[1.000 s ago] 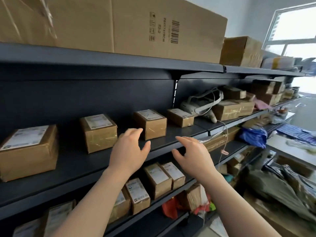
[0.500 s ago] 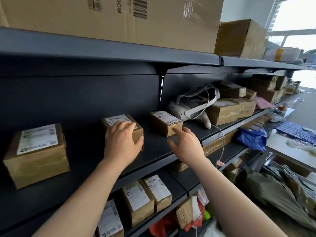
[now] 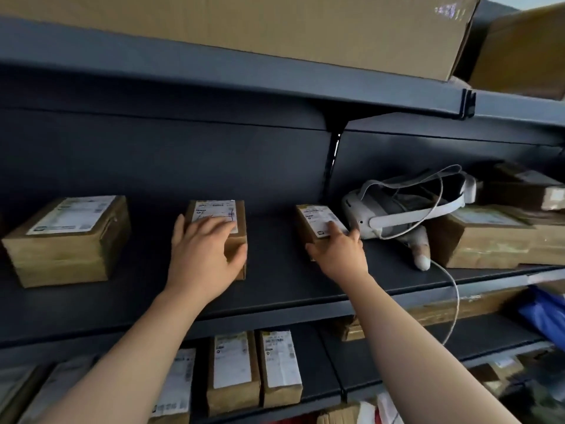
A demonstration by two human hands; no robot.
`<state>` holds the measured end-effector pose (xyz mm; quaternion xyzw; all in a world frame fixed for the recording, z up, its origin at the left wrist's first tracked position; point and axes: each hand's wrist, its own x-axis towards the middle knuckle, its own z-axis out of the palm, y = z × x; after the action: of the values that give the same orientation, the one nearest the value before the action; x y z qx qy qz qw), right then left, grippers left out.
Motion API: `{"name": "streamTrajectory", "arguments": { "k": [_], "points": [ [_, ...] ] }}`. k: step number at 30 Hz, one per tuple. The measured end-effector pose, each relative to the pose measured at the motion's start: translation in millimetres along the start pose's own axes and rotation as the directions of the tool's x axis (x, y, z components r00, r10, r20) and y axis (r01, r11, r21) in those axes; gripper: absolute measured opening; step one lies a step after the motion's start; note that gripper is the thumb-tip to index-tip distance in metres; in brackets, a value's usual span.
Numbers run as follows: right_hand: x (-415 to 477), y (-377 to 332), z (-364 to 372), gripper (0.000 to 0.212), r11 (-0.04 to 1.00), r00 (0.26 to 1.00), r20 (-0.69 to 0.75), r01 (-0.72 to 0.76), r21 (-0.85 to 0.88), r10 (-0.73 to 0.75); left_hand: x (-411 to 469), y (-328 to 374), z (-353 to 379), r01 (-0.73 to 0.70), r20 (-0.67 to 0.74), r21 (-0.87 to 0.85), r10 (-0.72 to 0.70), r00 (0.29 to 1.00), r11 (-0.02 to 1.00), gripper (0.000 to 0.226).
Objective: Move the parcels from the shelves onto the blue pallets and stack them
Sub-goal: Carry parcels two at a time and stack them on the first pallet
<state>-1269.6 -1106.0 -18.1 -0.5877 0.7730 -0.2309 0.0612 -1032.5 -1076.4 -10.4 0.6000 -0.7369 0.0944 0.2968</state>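
Several brown cardboard parcels with white labels stand on the dark middle shelf (image 3: 275, 289). My left hand (image 3: 204, 255) lies over the front of the middle parcel (image 3: 214, 209), fingers on its label and thumb against its right front face. Further right, my right hand (image 3: 339, 255) reaches a smaller flat parcel (image 3: 308, 215), with fingertips on its label and thumb at its front left corner. Both parcels still rest on the shelf. A larger parcel (image 3: 70, 240) stands untouched to the left. No blue pallet is in view.
A white headset (image 3: 394, 209) with straps and a cable lies right beside the small parcel, with a big parcel (image 3: 489, 243) behind it. Large cartons (image 3: 275, 26) fill the top shelf. More labelled parcels (image 3: 232, 371) stand on the shelf below, and a blue bag (image 3: 544, 313) lies lower right.
My head has moved closer to the shelf. Both hands went forward: the left now wraps the middle parcel, the right has come onto the small parcel's label.
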Motion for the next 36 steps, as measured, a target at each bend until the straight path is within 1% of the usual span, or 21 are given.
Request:
{"name": "streamTrajectory", "arguments": {
  "k": [5, 9, 15, 20, 23, 27, 32, 36],
  "points": [
    [-8, 5, 2, 0.073, 0.997, 0.998, -0.027, 0.064, 0.043, -0.063, -4, 8, -3, 0.038, -0.001, 0.024, -0.038, 0.999, 0.999, 0.047],
    [-30, 8, -2, 0.072, 0.992, 0.993, -0.061, 0.107, 0.067, -0.103, -14, 15, -10, 0.033, -0.019, 0.013, -0.033, 0.999, 0.999, 0.043],
    [-80, 10, -17, 0.071, 0.991, 0.99, -0.1, 0.105, 0.077, -0.097, -42, 21, -27, 0.031, -0.027, -0.027, -0.031, 0.999, 0.999, 0.044],
    [-136, 12, -26, 0.07, 0.991, 0.989, -0.126, 0.087, 0.099, -0.074, -78, 18, -44, 0.026, 0.016, -0.082, -0.025, 1.0, 0.996, 0.045],
    [-171, 15, -28, 0.074, 0.992, 0.991, -0.124, 0.066, 0.107, -0.052, -104, 17, -51, 0.031, 0.038, -0.131, -0.026, 0.999, 0.991, 0.044],
    [-218, 21, -28, 0.076, 0.993, 0.986, -0.165, 0.051, 0.105, -0.034, -139, 18, -54, 0.04, 0.062, -0.2, -0.028, 0.998, 0.979, 0.043],
    [-269, 42, -16, 0.073, 0.989, 0.973, -0.228, 0.062, 0.136, -0.029, -178, 21, -40, 0.068, 0.147, -0.24, -0.033, 0.989, 0.968, 0.044],
    [-288, 65, 5, 0.073, 0.991, 0.98, -0.197, 0.036, 0.129, -0.01, -200, 32, -22, 0.094, 0.216, -0.258, -0.037, 0.976, 0.961, 0.046]
  ]
}}
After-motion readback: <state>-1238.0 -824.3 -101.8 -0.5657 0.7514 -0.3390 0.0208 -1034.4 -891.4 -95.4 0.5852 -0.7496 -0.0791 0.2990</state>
